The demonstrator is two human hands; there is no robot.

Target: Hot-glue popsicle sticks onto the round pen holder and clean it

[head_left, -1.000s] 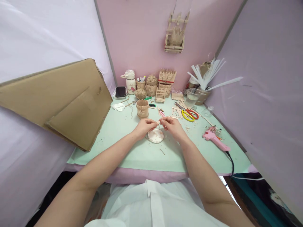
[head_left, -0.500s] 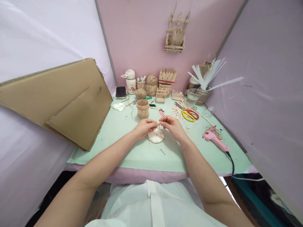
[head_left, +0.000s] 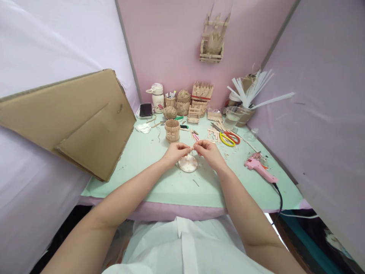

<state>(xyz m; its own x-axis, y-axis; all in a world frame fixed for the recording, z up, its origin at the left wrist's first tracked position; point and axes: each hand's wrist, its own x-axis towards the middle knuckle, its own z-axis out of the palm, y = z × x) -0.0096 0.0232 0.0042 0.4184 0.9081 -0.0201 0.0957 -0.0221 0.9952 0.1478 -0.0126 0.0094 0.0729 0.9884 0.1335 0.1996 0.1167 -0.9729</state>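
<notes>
Above a round white disc (head_left: 188,164) with pale brownish patches, my left hand (head_left: 177,153) and my right hand (head_left: 207,151) meet almost fingertip to fingertip. Both hands are closed in a pinch. What sits between the fingers is tiny; a thin strand seems to hang there, but I cannot make out its kind. Just beyond my left hand stands a small round wooden-stick cup (head_left: 172,131), upright. Past my right fingers lies a pink-handled tool (head_left: 195,136), partly hidden.
Scissors with yellow and red handles (head_left: 229,139) lie right among wooden sticks. A pink glue gun (head_left: 261,170) with a black cord rests near the right edge. A cardboard panel (head_left: 85,121) leans at left. Twine balls (head_left: 170,112) and a bottle (head_left: 157,99) stand at the back.
My right hand has shifted very slightly to the right, with a small gap opening between the fingertips. The disc and the cup stay where they were.
</notes>
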